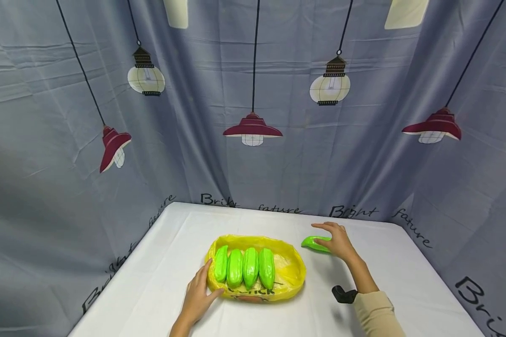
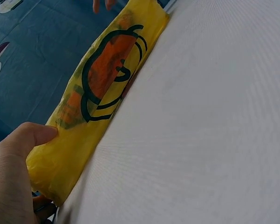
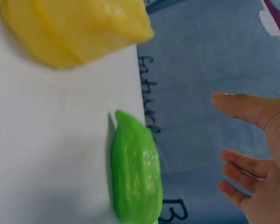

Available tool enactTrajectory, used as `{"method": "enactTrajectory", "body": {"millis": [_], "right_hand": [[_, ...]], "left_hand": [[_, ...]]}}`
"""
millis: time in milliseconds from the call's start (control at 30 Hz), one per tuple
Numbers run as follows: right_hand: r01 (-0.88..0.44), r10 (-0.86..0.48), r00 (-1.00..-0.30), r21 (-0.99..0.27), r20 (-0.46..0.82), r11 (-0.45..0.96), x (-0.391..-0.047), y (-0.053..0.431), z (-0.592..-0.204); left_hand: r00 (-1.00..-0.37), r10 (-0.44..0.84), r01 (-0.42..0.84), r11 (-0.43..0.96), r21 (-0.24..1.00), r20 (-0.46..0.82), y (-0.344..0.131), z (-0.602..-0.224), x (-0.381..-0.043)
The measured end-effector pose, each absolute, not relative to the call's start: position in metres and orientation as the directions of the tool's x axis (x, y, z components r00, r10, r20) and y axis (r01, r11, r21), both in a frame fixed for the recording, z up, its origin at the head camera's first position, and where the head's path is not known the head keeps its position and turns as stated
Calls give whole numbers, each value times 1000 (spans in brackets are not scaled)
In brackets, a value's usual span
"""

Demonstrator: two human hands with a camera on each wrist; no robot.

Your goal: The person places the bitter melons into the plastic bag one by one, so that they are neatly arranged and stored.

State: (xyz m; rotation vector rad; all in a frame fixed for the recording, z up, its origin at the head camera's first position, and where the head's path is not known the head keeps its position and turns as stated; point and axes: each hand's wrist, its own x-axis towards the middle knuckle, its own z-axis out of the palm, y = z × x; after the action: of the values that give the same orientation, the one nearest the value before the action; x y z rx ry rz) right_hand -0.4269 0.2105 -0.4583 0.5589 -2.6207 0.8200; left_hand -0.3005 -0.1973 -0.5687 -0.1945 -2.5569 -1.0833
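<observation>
My left hand holds the front left corner of a yellow plastic bag, its thumb on the printed front wall and its fingers along the left end. The bag stands spread into a low oval. Inside it, several bright green, ridged, long fruit-like pieces lie side by side. To the right of the bag another green fruit-like piece rests on the white table. Over this piece is my right hand, thumb and fingers spread apart and holding nothing; in the right wrist view a gap shows between them.
A white cloth covers the table. Grey-blue curtains with printed lamps and lettering hang close behind and along both sides. A black strap-like piece sits by the right wrist, near the beige sleeve.
</observation>
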Motion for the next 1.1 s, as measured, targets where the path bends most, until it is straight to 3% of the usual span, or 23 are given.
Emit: {"method": "enactTrajectory", "body": {"millis": [433, 900, 1100], "right_hand": [[-455, -333, -878, -390, 343, 800, -455, 235, -491], [-465, -362, -884, -462, 297, 755, -464, 236, -513], [-406, -326, -914, -529, 243, 745, -464, 235, -514]], "left_hand": [[-917, -21, 273, 694, 666, 398, -196, -571, -301], [-930, -15, 256, 687, 680, 366, -196, -569, -299], [-933, -17, 249, 689, 680, 359, -197, -569, -299]]}}
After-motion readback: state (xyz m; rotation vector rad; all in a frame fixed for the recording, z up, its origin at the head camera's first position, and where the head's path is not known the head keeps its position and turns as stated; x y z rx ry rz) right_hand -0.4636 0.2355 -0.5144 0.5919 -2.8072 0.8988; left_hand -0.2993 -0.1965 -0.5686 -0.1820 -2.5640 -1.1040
